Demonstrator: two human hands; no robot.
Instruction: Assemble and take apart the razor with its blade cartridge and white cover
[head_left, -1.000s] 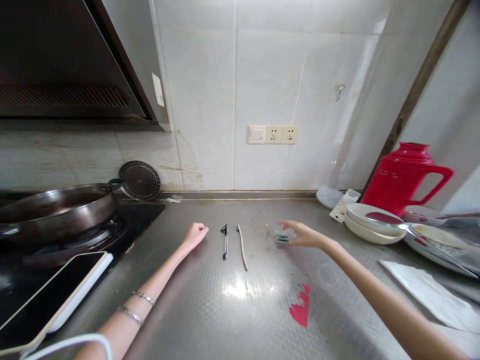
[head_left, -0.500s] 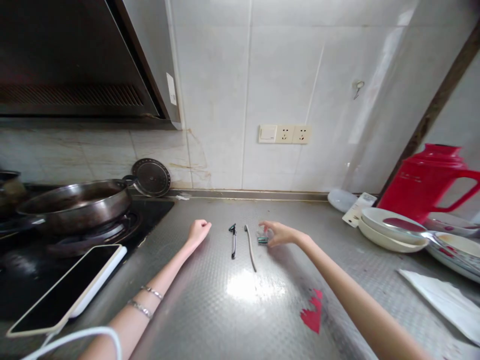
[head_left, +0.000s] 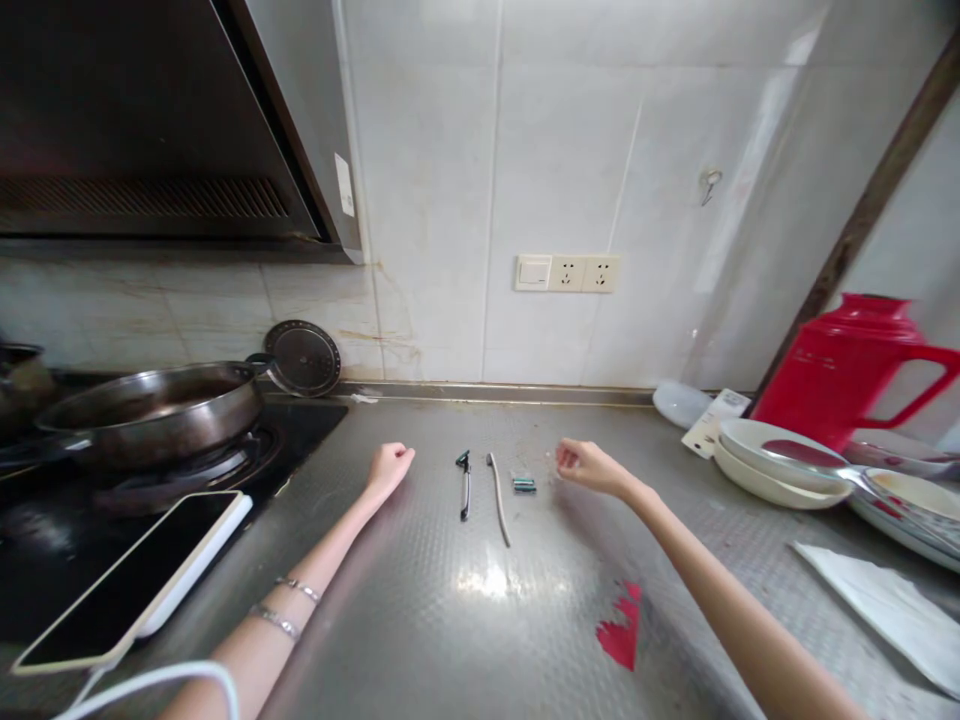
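Observation:
On the steel counter (head_left: 420, 600), a razor (head_left: 466, 488) with a dark head lies with its handle toward me. A thin, pale stick shaped like a toothbrush (head_left: 500, 505) lies to its right. Beside that rests a small green and clear item (head_left: 523, 484), too small to make out fully. My left hand (head_left: 390, 467) is closed in a fist on the counter, left of the razor and apart from it. To the right of the green item, my right hand (head_left: 589, 466) has its fingers curled in, touching none of the three things. Nothing shows in either hand.
A pan (head_left: 157, 400) sits on the black stove at left, with a phone (head_left: 135, 580) and white cable in front. At right are stacked dishes (head_left: 780, 480), a red thermos jug (head_left: 847, 370) and a white paper sheet (head_left: 877, 600). A red patch (head_left: 622, 635) marks the near counter.
My right hand has let go of the small green item, drawn back to the right and curled its fingers. My left hand stays in a fist in nearly the same place.

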